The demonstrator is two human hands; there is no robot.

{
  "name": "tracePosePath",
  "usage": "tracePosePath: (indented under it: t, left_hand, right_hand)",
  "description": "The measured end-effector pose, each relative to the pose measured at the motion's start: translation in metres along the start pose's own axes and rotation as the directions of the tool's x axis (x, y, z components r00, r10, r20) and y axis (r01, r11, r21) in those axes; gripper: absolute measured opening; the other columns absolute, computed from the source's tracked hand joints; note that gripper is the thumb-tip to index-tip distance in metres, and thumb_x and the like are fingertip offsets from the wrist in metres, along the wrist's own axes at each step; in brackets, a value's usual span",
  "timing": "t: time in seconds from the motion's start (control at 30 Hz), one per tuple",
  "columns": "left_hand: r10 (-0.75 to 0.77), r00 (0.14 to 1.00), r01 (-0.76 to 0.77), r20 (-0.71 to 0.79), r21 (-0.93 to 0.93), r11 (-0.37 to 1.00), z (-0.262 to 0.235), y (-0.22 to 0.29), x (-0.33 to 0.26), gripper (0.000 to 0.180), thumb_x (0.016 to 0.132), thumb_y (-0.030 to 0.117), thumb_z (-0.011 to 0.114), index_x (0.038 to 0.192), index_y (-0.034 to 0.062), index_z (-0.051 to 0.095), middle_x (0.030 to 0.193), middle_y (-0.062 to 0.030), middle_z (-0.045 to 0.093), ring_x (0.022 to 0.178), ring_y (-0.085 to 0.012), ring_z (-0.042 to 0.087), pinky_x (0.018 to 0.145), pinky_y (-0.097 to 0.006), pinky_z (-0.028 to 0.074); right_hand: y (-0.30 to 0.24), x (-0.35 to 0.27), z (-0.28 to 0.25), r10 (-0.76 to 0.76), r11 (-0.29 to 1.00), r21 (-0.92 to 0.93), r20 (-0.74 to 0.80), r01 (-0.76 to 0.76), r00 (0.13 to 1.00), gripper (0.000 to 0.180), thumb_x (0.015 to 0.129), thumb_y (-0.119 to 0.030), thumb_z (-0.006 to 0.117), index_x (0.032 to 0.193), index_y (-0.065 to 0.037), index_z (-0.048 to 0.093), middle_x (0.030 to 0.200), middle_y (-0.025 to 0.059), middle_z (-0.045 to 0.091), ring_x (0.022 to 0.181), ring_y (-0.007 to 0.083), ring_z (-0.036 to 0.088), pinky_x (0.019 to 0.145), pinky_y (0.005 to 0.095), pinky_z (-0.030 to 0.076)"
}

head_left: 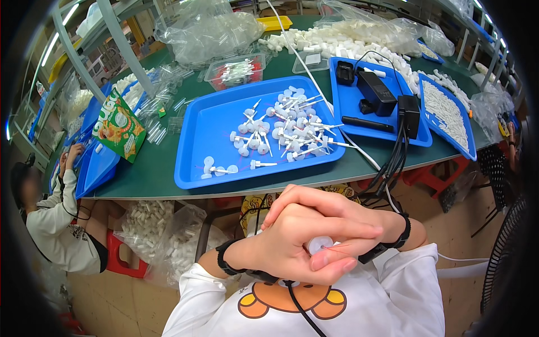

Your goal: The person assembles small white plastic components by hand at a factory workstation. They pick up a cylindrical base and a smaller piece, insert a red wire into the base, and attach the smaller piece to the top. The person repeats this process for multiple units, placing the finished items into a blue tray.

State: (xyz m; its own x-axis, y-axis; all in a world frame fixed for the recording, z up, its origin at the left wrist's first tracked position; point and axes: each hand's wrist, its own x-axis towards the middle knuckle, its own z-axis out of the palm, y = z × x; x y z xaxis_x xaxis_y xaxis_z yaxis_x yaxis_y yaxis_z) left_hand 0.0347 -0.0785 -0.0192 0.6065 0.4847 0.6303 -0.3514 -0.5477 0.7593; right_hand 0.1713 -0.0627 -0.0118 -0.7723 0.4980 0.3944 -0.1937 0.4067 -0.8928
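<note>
Close together in front of my chest, my left hand (286, 238) and my right hand (342, 206) overlap, with the right fingers folded over the left. Both are closed around a white disc-ended plastic piece (320, 244). Its round end shows between my fingers and thumbs, and a thin red thread or wire runs from it; the rest is hidden. Just beyond my hands, a blue tray (208, 121) on the table holds a heap of similar white disc-ended pieces (292, 123) with thin stems.
On the green table (151, 180) a second blue tray (342, 92) holds black adapters and cables (400, 151). Further off are a clear tub (234, 70), white tubes (348, 39) and plastic bags (208, 33). A green snack bag (119, 126) stands left, near another person (62, 213). A fan (505, 253) is at right.
</note>
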Motion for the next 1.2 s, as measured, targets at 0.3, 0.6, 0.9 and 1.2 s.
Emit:
tracePosePath:
  t: [0.3,0.6,0.9,1.2]
  left_hand:
    - [0.1,0.989,-0.104,0.111,0.03,0.994,-0.01,0.0,0.007,0.043,0.069,0.007,0.063,0.111,0.0016,0.059,0.085,-0.01,0.061,0.07,-0.0145,0.063,0.06,-0.023,0.048]
    - [0.068,0.995,-0.07,0.071,0.03,0.997,-0.015,-0.011,0.012,0.033,0.074,0.013,0.061,0.106,0.0019,0.06,0.096,-0.012,0.057,0.089,-0.0182,0.056,0.072,-0.027,0.046]
    - [-0.312,0.941,0.283,0.132,-0.813,0.509,-0.033,-0.012,0.013,0.047,0.092,0.036,0.021,0.115,0.0003,0.042,0.063,-0.0013,0.043,0.052,-0.0075,0.041,0.044,-0.019,0.032]
    - [-0.481,0.875,0.322,0.055,-0.808,0.493,-0.03,-0.004,0.012,0.041,0.092,0.028,0.027,0.122,0.0008,0.032,0.056,-0.0014,0.035,0.043,-0.009,0.029,0.041,-0.023,0.026]
  right_hand:
    - [-0.002,-0.001,0.001,0.004,1.0,0.027,-0.06,-0.002,0.998,0.064,0.071,-0.036,0.071,0.116,0.002,0.046,0.109,0.0127,0.052,0.101,0.0217,0.052,0.085,0.0329,0.042]
    - [-0.001,-0.002,-0.004,0.112,0.986,0.137,-0.109,-0.097,0.988,0.053,0.077,-0.028,0.067,0.118,-0.001,0.046,0.107,0.01,0.054,0.098,0.0172,0.053,0.083,0.029,0.043]
    - [0.012,-0.014,-0.01,0.328,0.545,0.817,-0.002,-0.187,0.945,0.057,0.087,-0.04,0.049,0.124,0.002,0.037,0.114,0.0144,0.051,0.104,0.0245,0.053,0.091,0.0372,0.041]
    - [0.005,-0.012,-0.007,0.368,0.518,0.832,-0.006,-0.2,0.93,0.058,0.094,-0.041,0.029,0.091,0.008,0.061,0.098,0.0164,0.061,0.096,0.0243,0.057,0.093,0.0363,0.038]
